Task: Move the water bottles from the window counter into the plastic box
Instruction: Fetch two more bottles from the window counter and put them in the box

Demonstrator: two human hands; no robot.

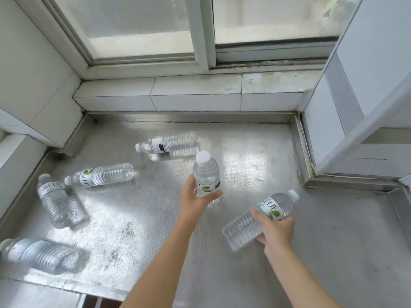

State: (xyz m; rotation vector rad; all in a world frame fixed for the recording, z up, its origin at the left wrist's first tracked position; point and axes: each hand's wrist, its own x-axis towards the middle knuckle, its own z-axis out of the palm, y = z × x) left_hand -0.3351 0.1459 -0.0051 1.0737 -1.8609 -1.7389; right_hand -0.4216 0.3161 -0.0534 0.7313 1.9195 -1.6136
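My left hand [195, 201] grips a clear water bottle [205, 174] upright around its label, white cap up, just above the steel window counter [333, 230]. My right hand [274, 232] is closed around the middle of a second bottle [255, 218], which is tilted with its cap toward the upper right. Several more bottles lie on their sides on the counter: one at the back [171, 143], one left of centre [102, 174], one further left [55, 201] and one at the near left edge [40, 254]. The plastic box is not in view.
A tiled sill [189, 94] and window [144, 30] close off the back. A white wall [33, 74] stands on the left and a white cabinet [367, 107] on the right. The counter's front edge runs along the lower left.
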